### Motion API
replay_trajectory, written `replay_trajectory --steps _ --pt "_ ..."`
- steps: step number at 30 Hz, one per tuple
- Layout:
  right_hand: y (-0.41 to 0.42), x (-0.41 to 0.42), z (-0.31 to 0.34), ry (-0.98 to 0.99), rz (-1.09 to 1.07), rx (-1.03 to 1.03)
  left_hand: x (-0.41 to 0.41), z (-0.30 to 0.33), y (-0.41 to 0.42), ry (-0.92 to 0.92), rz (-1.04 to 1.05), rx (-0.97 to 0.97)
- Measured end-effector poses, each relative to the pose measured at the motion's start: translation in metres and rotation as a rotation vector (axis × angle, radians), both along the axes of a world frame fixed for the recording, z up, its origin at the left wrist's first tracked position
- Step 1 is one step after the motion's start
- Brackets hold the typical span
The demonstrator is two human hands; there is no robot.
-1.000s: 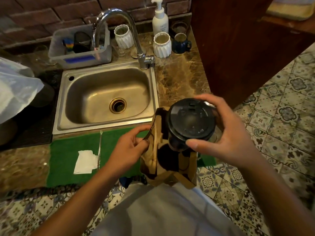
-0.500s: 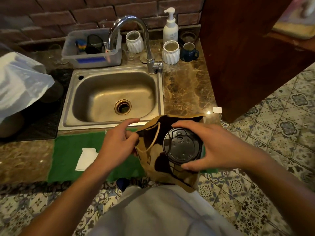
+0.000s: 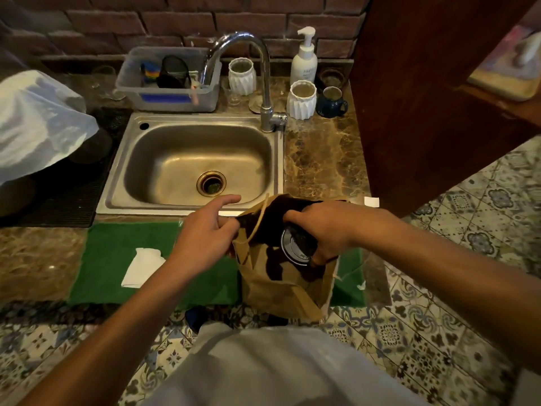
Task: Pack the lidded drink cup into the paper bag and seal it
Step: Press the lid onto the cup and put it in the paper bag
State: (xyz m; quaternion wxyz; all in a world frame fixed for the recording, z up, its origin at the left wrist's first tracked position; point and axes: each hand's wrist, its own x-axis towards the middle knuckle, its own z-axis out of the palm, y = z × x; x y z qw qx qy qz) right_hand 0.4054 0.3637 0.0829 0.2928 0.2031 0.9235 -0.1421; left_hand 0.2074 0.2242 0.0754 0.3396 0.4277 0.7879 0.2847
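A brown paper bag [image 3: 278,285] stands open on the green mat [image 3: 117,259] at the counter's front edge. My left hand [image 3: 205,238] pinches the bag's left rim and holds the mouth apart. My right hand [image 3: 325,230] reaches into the bag from above, wrapped around the drink cup. Only part of the cup's black lid [image 3: 294,247] shows under my fingers, well inside the bag's mouth. The cup's body is hidden by the bag. A rope handle hangs along the bag's left wall.
A steel sink [image 3: 190,162] with a tall tap [image 3: 263,83] lies just behind the bag. A white napkin [image 3: 142,266] lies on the mat. White cups, a blue mug and a soap pump [image 3: 304,58] stand at the back. A wooden cabinet [image 3: 424,83] rises on the right.
My right hand has lowered the cup from above the bag's mouth down into the bag. My left hand has kept its hold on the rim.
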Motion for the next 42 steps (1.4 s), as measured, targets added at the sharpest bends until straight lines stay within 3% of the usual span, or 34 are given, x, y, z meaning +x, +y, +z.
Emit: replay_trajectory --steps 14,19,23,25,28,34,42 --pt "0.002 -0.030 -0.007 -0.055 0.024 0.057 0.000 -0.004 -0.004 -0.126 0.024 0.008" --pt "-0.023 0.002 0.038 0.231 -0.038 0.132 0.002 -0.002 -0.003 -0.125 0.021 0.017" --pt "-0.034 0.038 0.045 0.552 -0.291 0.437 0.006 -0.005 -0.002 -0.140 0.034 0.036" --pt "-0.040 0.045 0.039 0.491 -0.460 0.482 0.011 -0.006 0.000 -0.153 0.032 0.054" --pt "-0.049 0.051 0.021 0.357 -0.560 0.347 0.021 -0.004 0.002 -0.154 -0.007 0.062" --pt "-0.042 0.060 0.014 0.427 -0.720 0.148 0.026 -0.001 0.006 -0.184 0.010 0.080" --pt "-0.017 0.065 0.023 0.375 -0.698 0.248 0.039 -0.011 -0.002 -0.202 0.025 0.048"
